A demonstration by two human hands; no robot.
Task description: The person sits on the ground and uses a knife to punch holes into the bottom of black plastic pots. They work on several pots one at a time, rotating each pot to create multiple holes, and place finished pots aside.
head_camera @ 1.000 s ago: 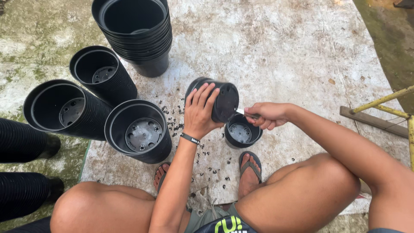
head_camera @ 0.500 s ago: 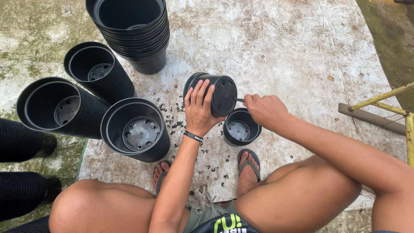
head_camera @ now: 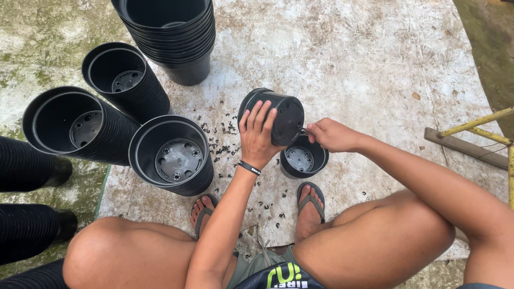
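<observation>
A pale, stained sheet (head_camera: 375, 59) lies on the mossy concrete floor (head_camera: 32, 32) and carries nearly everything in view. At its far edge stands the tallest stack of black plastic pots (head_camera: 170, 32), upright, mouth facing up. Three more nested stacks lean toward the camera along the left side: one stack (head_camera: 80, 126) at the far left on the concrete, a second stack (head_camera: 126, 80) behind it, and a third stack (head_camera: 172, 155) nearest the person's left knee, each showing a perforated base inside. Further dark ribbed stacks (head_camera: 24, 166) lie on their sides at the left edge. A yellow metal frame (head_camera: 476, 124) and a wooden strip (head_camera: 463, 147) sit at the right. The person squats with sandalled feet (head_camera: 310, 203) on the sheet. The left hand (head_camera: 257, 136) grips a single black pot (head_camera: 278, 115) tipped on its side, the fingers (head_camera: 256, 116) spread and curled around its wall, the base with its drain holes turned toward the right. The right hand (head_camera: 332, 134) is closed in a loose fist touching that base at its edge; something thin seems pinched there, but what cannot be told. Directly below the held pot, between the feet and the hands, a small black pot (head_camera: 304, 158) stands upright on the sheet. Small dark crumbs (head_camera: 219, 144) are scattered around it.
</observation>
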